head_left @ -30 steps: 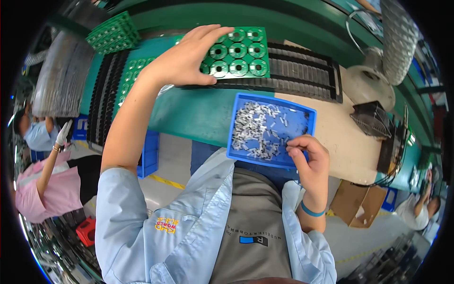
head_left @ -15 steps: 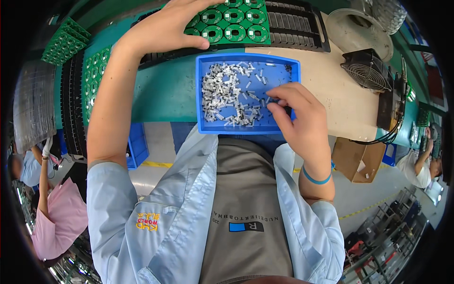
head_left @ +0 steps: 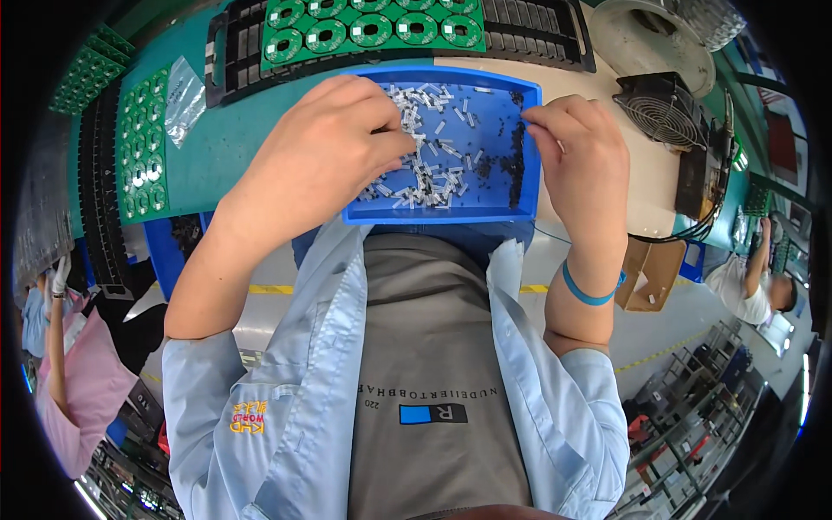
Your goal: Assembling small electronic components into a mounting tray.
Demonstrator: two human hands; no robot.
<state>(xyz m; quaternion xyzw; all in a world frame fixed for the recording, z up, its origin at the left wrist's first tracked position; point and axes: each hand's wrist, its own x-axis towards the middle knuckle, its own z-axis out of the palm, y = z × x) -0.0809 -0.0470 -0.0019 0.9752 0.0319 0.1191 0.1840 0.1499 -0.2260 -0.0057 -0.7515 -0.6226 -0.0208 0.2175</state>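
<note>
A blue plastic bin (head_left: 442,214) lies in front of me, with many small clear-and-white tube-like parts (head_left: 440,184) scattered in it. Dark little bits (head_left: 517,160) line its right side. My left hand (head_left: 334,143) reaches over the bin's left end. Its fingers are curled and closed at the pile, and anything between them is hidden. At the right rim is my right hand (head_left: 588,147), thumb and forefinger drawn together in a pinch. What the pinch holds, if anything, is too small to make out.
Behind the bin, a green circuit board panel (head_left: 371,31) rests on a long black rack (head_left: 533,36). Left lie more green boards (head_left: 143,143) and a clear plastic bag (head_left: 184,100). A fan (head_left: 663,113) and a pale basin (head_left: 650,48) stand right. Co-workers sit either side.
My left hand has come down from the circuit board panel to the bin's parts. My right hand has moved from inside the bin to its right rim. The view has shifted slightly.
</note>
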